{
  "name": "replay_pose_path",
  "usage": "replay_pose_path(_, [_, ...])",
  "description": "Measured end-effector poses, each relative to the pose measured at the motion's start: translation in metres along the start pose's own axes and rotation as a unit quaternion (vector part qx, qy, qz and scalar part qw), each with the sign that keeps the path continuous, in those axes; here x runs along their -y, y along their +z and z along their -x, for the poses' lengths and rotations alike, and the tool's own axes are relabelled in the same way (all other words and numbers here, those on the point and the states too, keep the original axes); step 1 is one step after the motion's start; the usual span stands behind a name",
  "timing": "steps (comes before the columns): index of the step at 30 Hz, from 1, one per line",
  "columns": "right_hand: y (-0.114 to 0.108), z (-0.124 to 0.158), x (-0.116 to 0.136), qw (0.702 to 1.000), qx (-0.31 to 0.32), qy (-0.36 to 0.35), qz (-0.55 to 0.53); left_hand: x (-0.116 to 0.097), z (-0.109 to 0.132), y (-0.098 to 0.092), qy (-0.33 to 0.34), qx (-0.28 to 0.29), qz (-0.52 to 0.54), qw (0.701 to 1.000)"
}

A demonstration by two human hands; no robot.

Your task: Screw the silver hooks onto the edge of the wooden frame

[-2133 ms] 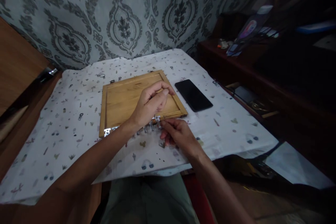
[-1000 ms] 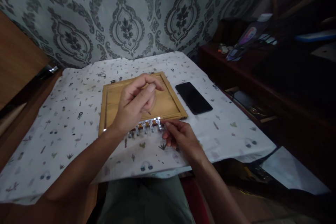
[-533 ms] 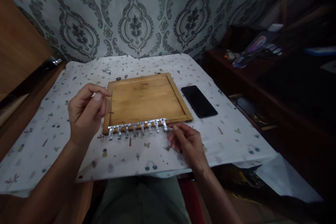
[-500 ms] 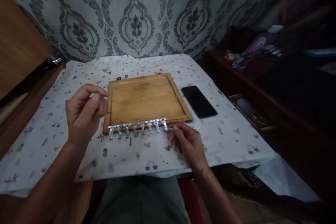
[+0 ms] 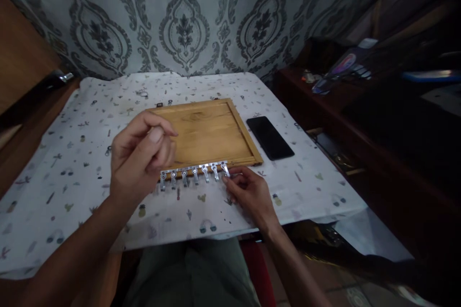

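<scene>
A wooden board with a raised rim [image 5: 201, 134] lies on the table. Along its near edge rests a silver metal hook rail [image 5: 195, 172] with several hooks pointing toward me. My right hand [image 5: 250, 194] pinches the right-end hook of that rail between thumb and fingers. Raised above the board's left side, my left hand [image 5: 142, 153] is closed, thumb against curled fingers; whatever is in it is too small or hidden to name. It covers the left end of the rail and the board's near left corner.
A black phone [image 5: 270, 137] lies right of the board on the patterned white tablecloth [image 5: 90, 168]. At the right stands a dark red cabinet [image 5: 324, 110] with a bottle [image 5: 345, 64] on it. A patterned curtain [image 5: 183, 19] hangs behind the table.
My left hand has moved right, now over the board's left side and the rail's left end. My right hand has shifted slightly left onto the end hook. The view has tilted a little.
</scene>
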State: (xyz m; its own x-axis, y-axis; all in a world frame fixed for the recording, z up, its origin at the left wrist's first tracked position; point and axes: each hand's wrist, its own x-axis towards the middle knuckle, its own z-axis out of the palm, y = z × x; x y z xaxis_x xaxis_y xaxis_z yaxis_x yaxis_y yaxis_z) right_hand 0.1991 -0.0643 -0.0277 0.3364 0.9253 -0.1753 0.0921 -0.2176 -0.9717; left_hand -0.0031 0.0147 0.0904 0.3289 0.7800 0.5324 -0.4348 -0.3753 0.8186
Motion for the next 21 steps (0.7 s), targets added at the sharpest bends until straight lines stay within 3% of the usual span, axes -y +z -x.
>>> replay_pose_path(10, [-0.001,0.001,0.002,0.999,0.022,-0.002,0.032,0.038,-0.025,0.039,-0.035,0.067,0.027,0.997])
replay_pose_path(21, [0.000,0.004,0.004,0.999,0.039,0.014,0.005,0.068,-0.029,0.056,-0.084,0.122,0.050,0.988])
